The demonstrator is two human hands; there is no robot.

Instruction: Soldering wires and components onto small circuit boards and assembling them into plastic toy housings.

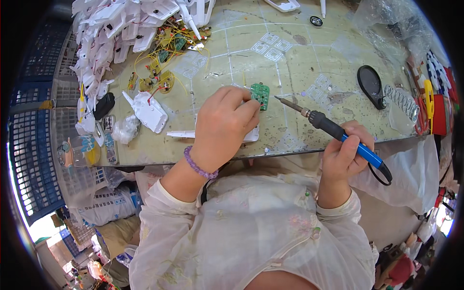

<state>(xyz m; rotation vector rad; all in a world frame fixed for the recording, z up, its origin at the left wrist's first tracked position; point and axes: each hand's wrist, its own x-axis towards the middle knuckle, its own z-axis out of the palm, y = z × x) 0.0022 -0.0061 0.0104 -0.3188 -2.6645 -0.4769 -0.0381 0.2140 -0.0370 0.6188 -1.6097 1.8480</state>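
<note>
The left hand (pixel 223 123) pinches a small green printed circuit board (pixel 260 94) steady on the worn glass-topped table (pixel 290 63), near the tip of the blue-handled soldering iron (pixel 333 129) gripped pen-like in the right hand's (pixel 345 152) curled fingers.

Worn green table (pixel 299 63) bears white plastic housings (pixel 111 29), wired boards (pixel 162 53).

Two bare hands raised side by side, both forearms entering from below in loose pale sleeves.

The left hand (pixel 224 123), a purple bead bracelet at its wrist, curls knuckles-up with fingertips pinched together at its far right edge. The right hand (pixel 345 152), just beside it, is closed in a fist, thumb wrapped across the front.
</note>
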